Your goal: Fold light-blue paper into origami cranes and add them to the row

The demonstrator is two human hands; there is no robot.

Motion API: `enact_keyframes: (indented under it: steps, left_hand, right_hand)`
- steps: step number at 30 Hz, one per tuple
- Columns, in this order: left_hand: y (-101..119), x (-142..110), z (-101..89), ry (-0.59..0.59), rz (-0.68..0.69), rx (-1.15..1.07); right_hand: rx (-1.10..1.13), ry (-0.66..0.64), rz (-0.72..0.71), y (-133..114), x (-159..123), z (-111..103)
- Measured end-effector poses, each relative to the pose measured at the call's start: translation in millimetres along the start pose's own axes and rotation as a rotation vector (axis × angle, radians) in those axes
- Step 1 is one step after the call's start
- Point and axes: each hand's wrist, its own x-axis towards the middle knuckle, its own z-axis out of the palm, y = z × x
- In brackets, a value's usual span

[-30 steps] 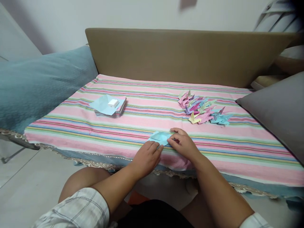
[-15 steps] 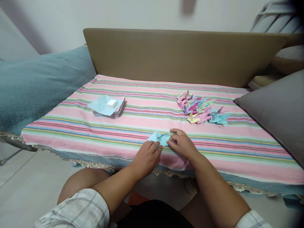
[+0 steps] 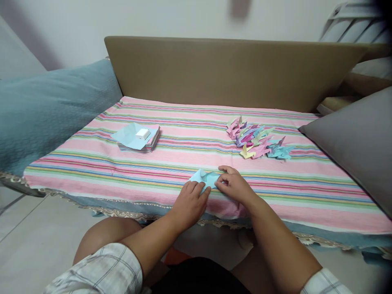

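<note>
A sheet of light blue origami paper (image 3: 211, 179), partly folded with a raised flap, lies on the striped cloth in front of me. My left hand (image 3: 191, 200) holds its near left edge, fingers and thumb pressed on the paper. At the right end, my right hand (image 3: 234, 185) pinches the paper between thumb and index finger, its other fingers curled above. The fingers cover parts of both paper edges. Beyond my right hand lies a cluster of folded paper cranes (image 3: 260, 141) in pink, purple, yellow, green and blue.
Back left, a stack of origami paper (image 3: 154, 141) has a loose blue sheet (image 3: 125, 134) and a small white block (image 3: 142, 134) on top. A striped cloth (image 3: 92, 163) covers the seat. A grey cushion (image 3: 358, 143) stands right, a blue-covered armrest (image 3: 61, 102) left, and a brown backrest (image 3: 229, 73) behind.
The view has shifted slightly, so the background sits a little further left. Both hands keep their hold on the blue paper, with hardly any visible movement.
</note>
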Motion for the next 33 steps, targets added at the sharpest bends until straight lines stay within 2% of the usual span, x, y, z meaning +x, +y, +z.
enact_keyframes:
  steps: [9, 18, 23, 27, 33]
  left_hand:
    - [2.0, 0.2, 0.5, -0.016, -0.007, -0.005]
    - [2.2, 0.6, 3.2, -0.011, -0.005, 0.018]
    - [2.1, 0.9, 2.0, 0.0, -0.008, 0.001]
    - [1.3, 0.3, 4.1, -0.008, -0.007, 0.011]
    - [1.6, 0.1, 4.6, 0.0, 0.002, 0.014]
  right_hand:
    - [0.062, -0.03, 0.029, 1.8, 1.3, -0.7]
    - [0.055, -0.042, 0.132, 6.9, -5.3, -15.8]
    - [0.069, -0.056, 0.137, 6.2, -5.7, -7.3]
    - [0.07, 0.008, 0.165, 2.7, -3.8, 1.3]
    - [0.113, 0.014, 0.209, 2.5, -3.1, 1.9]
